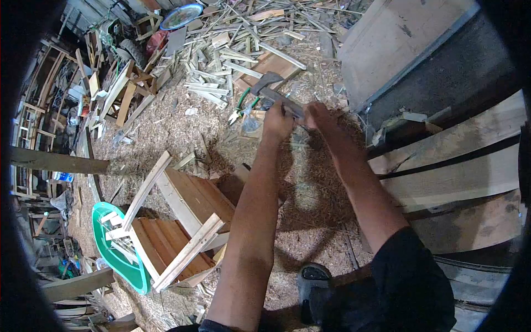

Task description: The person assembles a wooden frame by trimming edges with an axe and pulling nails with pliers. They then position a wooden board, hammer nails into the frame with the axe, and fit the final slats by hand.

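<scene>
The floor (310, 193) was covered in sawdust and wood shavings. A pale, unfinished wooden chair frame (182, 221) lay on its side at the left, touching a green plastic basin (102, 238) that held short offcuts. Farther off, a loose heap of thin wood strips (221, 66) spread around a flat brown board (276, 65), and green-handled pliers (243, 105) lay just beside it on the shavings. Broad pale planks (459, 166) lay stacked along the right edge, and a blue-rimmed dish (182, 15) sat beyond the heap.
</scene>
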Action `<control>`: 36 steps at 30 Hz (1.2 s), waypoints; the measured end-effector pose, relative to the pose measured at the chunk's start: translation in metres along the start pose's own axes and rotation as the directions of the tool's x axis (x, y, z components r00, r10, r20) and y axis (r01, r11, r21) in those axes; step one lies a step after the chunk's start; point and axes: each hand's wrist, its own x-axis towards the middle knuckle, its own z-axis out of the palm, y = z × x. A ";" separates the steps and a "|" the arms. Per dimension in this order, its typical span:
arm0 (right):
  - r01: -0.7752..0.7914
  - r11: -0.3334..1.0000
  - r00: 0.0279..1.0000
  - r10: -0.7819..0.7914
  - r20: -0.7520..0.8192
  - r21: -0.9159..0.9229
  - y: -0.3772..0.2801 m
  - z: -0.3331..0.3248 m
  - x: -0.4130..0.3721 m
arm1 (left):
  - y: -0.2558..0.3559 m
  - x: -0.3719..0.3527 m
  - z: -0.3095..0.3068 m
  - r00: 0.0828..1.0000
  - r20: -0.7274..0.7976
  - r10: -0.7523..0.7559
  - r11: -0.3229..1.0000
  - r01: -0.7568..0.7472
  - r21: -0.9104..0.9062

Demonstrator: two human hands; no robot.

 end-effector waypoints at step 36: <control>-0.475 0.074 0.878 -0.026 0.478 0.877 -0.617 -0.067 -0.082 | 0.100 -0.341 -0.365 0.905 -0.358 -0.229 0.825 -0.015 -0.565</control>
